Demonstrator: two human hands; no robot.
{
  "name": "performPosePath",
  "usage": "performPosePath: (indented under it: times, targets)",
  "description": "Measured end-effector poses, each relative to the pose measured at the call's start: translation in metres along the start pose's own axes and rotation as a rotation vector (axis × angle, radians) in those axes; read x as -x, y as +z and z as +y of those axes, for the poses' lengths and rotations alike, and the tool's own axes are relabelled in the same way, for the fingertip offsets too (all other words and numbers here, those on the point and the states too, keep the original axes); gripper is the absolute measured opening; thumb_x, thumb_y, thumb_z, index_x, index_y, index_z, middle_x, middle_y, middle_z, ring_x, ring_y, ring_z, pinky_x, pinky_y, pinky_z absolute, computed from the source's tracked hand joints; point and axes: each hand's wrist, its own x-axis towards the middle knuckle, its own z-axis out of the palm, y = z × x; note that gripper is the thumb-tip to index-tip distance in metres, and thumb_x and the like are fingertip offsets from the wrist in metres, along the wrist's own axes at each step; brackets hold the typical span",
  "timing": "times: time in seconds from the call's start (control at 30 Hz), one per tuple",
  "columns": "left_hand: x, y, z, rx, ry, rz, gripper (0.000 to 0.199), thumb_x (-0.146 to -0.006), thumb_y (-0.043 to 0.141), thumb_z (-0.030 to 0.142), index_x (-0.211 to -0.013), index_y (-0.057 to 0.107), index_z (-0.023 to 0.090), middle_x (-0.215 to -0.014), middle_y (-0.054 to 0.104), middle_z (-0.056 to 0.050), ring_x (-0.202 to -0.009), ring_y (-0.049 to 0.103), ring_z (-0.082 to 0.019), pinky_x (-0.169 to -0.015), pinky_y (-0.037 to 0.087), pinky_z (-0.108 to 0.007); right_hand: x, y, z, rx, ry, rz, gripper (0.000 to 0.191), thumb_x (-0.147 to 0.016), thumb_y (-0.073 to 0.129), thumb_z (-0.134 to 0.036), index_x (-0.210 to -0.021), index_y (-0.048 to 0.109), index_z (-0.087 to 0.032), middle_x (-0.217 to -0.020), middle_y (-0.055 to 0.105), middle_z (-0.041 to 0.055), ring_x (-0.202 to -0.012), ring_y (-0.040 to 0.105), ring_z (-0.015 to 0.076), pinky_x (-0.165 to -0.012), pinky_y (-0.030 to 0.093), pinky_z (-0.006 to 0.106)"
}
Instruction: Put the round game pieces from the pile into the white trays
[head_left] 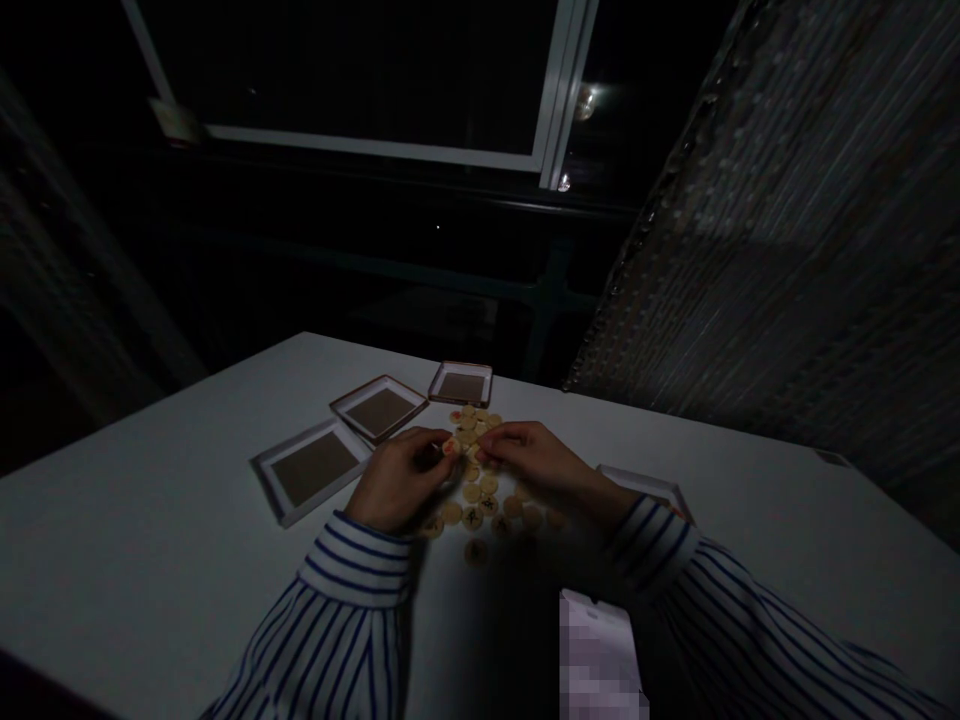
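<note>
Round wooden Chinese chess pieces (472, 517) lie loosely on the white table, some showing dark characters and some red. Between the thumb and fingers of my left hand (399, 475) is one chess piece with a red mark (451, 447), held up over the left side of the spread. My right hand (536, 455) reaches in from the other side, thumb and fingertips pinched together at the pieces. A pale disc shows by its fingertips, but whether it is held or lies behind them I cannot make out.
Three shallow open box parts stand beyond and left of my hands: a left one (268, 484), a middle one (360, 424) and a far one (433, 385). Another tray (637, 477) is partly behind my right forearm. A phone (600, 640) lies at the near edge.
</note>
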Motion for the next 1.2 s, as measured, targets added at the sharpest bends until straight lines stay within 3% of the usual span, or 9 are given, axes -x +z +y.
performPosePath:
  times: [0.3, 0.5, 0.73, 1.2]
  targets:
    - [0.001, -0.017, 0.002, -0.135, -0.169, 0.012, 0.038, -0.074, 0.046, 0.049, -0.095, 0.061, 0.021, -0.083, 0.066, -0.001, -0.070, 0.061, -0.016, -0.065, 0.046, -0.026, 0.005, -0.016, 0.006, 0.006, 0.054, 0.125, 0.012, -0.069, 0.060, -0.024, -0.073, 0.064, -0.014, -0.070, 0.063, 0.0015, -0.066, 0.055, 0.0087, -0.064, 0.041, 0.020]
    - [0.001, -0.005, 0.001, -0.259, -0.032, -0.181, 0.031, -0.077, 0.042, 0.040, -0.088, 0.063, 0.020, -0.088, 0.065, -0.004, -0.081, 0.059, -0.018, -0.071, 0.043, -0.026, 0.006, -0.019, 0.007, 0.056, 0.047, 0.141, 0.014, -0.069, 0.059, -0.025, -0.077, 0.064, -0.014, -0.076, 0.065, 0.0036, -0.065, 0.056, 0.0094, -0.062, 0.042, 0.021]
    - [0.004, 0.003, -0.001, -0.458, 0.083, -0.360, 0.027, -0.077, 0.042, 0.036, -0.076, 0.064, 0.021, -0.080, 0.061, -0.005, -0.075, 0.056, -0.017, -0.067, 0.040, -0.027, 0.002, -0.029, 0.016, 0.147, 0.025, 0.175, 0.018, -0.068, 0.059, -0.026, -0.080, 0.065, -0.014, -0.077, 0.065, 0.0036, -0.065, 0.055, 0.0106, -0.059, 0.042, 0.021]
    - [0.004, 0.006, -0.010, -0.481, 0.050, -0.441, 0.027, -0.078, 0.044, 0.038, -0.083, 0.066, 0.024, -0.086, 0.059, -0.006, -0.085, 0.053, -0.019, -0.076, 0.039, -0.029, 0.002, -0.036, 0.026, 0.216, -0.025, 0.173, 0.025, -0.070, 0.057, -0.033, -0.083, 0.065, -0.015, -0.081, 0.065, 0.0045, -0.069, 0.055, 0.0118, -0.060, 0.042, 0.022]
